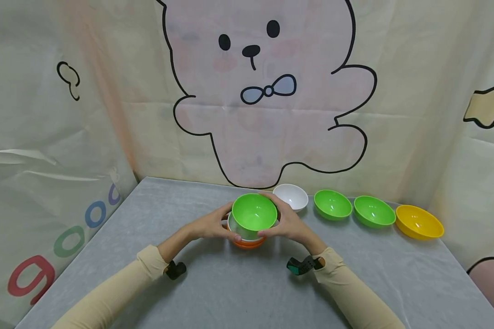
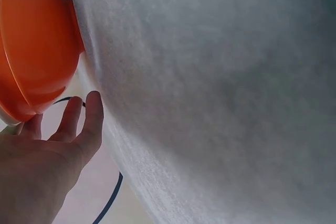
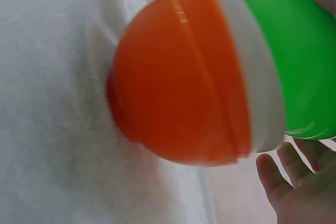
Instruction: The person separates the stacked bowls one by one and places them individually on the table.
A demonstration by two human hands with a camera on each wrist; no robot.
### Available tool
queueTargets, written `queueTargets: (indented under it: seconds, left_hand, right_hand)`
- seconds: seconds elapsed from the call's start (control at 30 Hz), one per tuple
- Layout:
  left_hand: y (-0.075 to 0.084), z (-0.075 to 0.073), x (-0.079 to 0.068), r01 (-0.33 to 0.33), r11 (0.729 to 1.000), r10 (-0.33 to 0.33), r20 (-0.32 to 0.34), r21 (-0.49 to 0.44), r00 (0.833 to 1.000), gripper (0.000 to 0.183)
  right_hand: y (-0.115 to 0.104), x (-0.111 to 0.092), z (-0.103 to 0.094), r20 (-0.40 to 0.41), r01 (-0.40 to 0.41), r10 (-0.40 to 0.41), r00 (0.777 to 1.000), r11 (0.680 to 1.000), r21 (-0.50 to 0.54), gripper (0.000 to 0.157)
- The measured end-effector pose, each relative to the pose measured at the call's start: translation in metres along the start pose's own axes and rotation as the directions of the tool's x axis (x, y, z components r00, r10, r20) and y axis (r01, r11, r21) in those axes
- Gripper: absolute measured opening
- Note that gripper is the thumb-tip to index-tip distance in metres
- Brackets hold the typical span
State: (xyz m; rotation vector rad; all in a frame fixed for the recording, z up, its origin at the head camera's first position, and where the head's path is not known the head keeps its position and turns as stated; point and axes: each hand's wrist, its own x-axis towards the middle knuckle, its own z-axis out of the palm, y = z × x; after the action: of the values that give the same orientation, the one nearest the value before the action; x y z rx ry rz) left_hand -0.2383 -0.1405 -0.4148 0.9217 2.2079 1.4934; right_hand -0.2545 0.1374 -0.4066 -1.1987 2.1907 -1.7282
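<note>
A green bowl [image 1: 255, 212] is tilted over a nested stack at the middle of the table, with a white bowl [image 3: 257, 77] on top and orange bowls [image 3: 173, 87] below. My right hand [image 1: 289, 222] holds the green bowl, its thumb toward me and its fingers round the far side. My left hand [image 1: 215, 223] grips the stack near its upper rim from the left, thumb in front. In the left wrist view, the outer fingers [image 2: 93, 121] stretch past the orange bowl, and the green bowl is mostly hidden.
Along the back right stand a white bowl [image 1: 290, 197], two green bowls [image 1: 332, 205] [image 1: 373, 212] and a yellow bowl [image 1: 419, 222], in a row. A grey cloth covers the table [image 1: 247, 292]. Behind it hangs a curtain [image 1: 148, 137] with a cartoon bear.
</note>
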Motion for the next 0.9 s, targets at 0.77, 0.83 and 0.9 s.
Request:
queueTargets:
  seconds: [0.77, 0.83, 0.9]
  left_hand:
    - [0.003, 0.005, 0.005, 0.053, 0.994, -0.049, -0.045, 0.092, 0.998, 0.094]
    - [0.003, 0.005, 0.005, 0.059, 0.994, -0.055, -0.044, 0.093, 0.998, 0.094]
    - [0.003, 0.005, 0.005, 0.059, 0.994, -0.056, -0.041, 0.095, 0.998, 0.094]
  right_hand:
    - [-0.013, -0.024, -0.035, -0.074, -0.027, 0.026, 0.997, 0.999, -0.02, 0.099]
    - [-0.014, -0.027, -0.037, -0.08, -0.049, 0.045, 0.996, 0.998, -0.04, 0.1]
    - [-0.014, -0.03, -0.04, -0.082, -0.061, 0.056, 0.995, 0.997, -0.051, 0.101]
